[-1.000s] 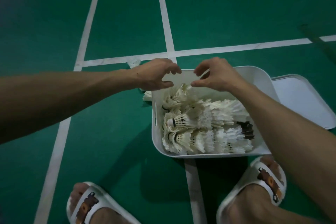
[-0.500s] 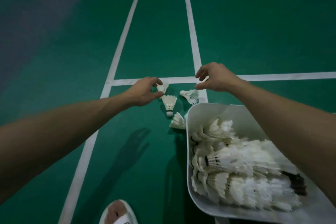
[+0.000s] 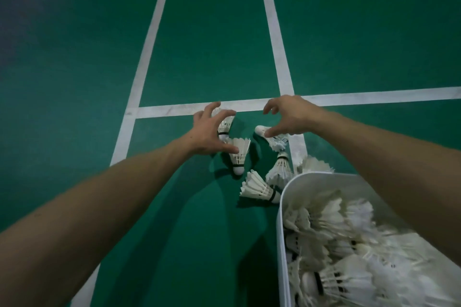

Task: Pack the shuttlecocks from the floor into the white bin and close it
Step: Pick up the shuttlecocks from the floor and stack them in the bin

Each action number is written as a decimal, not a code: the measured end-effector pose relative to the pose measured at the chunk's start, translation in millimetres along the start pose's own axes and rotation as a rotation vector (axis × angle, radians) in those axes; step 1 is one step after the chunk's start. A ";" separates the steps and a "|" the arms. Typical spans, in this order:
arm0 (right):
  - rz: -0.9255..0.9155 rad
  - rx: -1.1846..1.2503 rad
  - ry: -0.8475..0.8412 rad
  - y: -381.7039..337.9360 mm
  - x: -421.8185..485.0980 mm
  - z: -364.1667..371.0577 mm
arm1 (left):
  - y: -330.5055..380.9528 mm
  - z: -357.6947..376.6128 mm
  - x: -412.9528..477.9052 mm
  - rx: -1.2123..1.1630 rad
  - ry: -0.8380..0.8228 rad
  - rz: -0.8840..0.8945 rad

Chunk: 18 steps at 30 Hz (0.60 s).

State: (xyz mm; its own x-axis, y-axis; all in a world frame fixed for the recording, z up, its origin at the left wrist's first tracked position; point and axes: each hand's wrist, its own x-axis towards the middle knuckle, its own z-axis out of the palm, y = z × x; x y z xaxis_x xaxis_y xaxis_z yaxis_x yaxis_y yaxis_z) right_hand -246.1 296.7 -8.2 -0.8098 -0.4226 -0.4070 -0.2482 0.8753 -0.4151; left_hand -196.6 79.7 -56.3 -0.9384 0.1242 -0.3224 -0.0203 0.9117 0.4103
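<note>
Both bare hands reach over a small cluster of loose shuttlecocks on the green floor (image 3: 199, 32), just beyond the far corner of the white bin (image 3: 280, 232). The left hand (image 3: 212, 132) is open, fingers spread and arched. Its fingertips hang over the far-left shuttlecock (image 3: 226, 124), and its thumb lies against the feather skirt of the near-left shuttlecock (image 3: 242, 157), whose cork points toward the person. The right hand (image 3: 290, 117) is also open and clawed, gripping nothing, with its thumb tip at the cork of the right shuttlecock (image 3: 274, 141). Nearer the bin lie the middle shuttlecock (image 3: 280, 169) and the shuttlecock by the bin wall (image 3: 257, 185), whose black-banded cork end touches the wall. Another shuttlecock behind the rim (image 3: 314, 164) shows only its feathers. The bin is open and heaped with packed shuttlecocks (image 3: 349, 257), several with black bands at the cork; the right forearm crosses above it. White lines (image 3: 374, 96) cross the floor just past the hands, with bare green floor to the left and beyond.
</note>
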 end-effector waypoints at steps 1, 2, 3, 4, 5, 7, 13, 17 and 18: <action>0.003 0.010 -0.024 1.3 3.2 2.2 | -2.3 0.1 3.3 0.028 -0.007 0.026; 0.010 0.022 -0.046 2.3 6.2 4.3 | -3.4 0.5 5.6 0.043 -0.005 0.049; 0.021 0.034 -0.070 2.9 8.9 6.2 | -2.9 1.2 7.3 0.037 0.008 0.064; 0.031 0.044 -0.099 3.3 11.6 8.3 | -2.0 2.7 8.1 0.013 0.026 0.068; 0.037 0.045 -0.128 3.6 13.2 10.0 | -0.4 4.0 8.2 -0.015 0.046 0.070; 0.032 0.022 -0.160 4.9 16.4 13.7 | 1.3 7.3 8.5 -0.050 0.067 0.075; 0.027 0.028 -0.048 6.9 18.5 12.1 | -3.2 0.8 10.7 -0.200 0.080 0.040; 0.008 0.059 0.033 4.8 12.7 5.0 | -2.0 -0.8 7.1 -0.269 0.140 0.017; 0.000 0.079 0.048 4.4 9.2 2.3 | -0.6 -1.3 4.3 -0.271 0.160 0.021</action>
State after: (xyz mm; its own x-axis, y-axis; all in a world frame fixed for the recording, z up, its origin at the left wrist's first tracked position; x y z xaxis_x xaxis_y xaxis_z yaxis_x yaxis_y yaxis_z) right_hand -253.5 296.2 -15.6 -0.8347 -0.4096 -0.3681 -0.2073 0.8530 -0.4790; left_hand -201.1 79.2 -56.8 -0.9815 0.0587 -0.1822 -0.0717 0.7696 0.6345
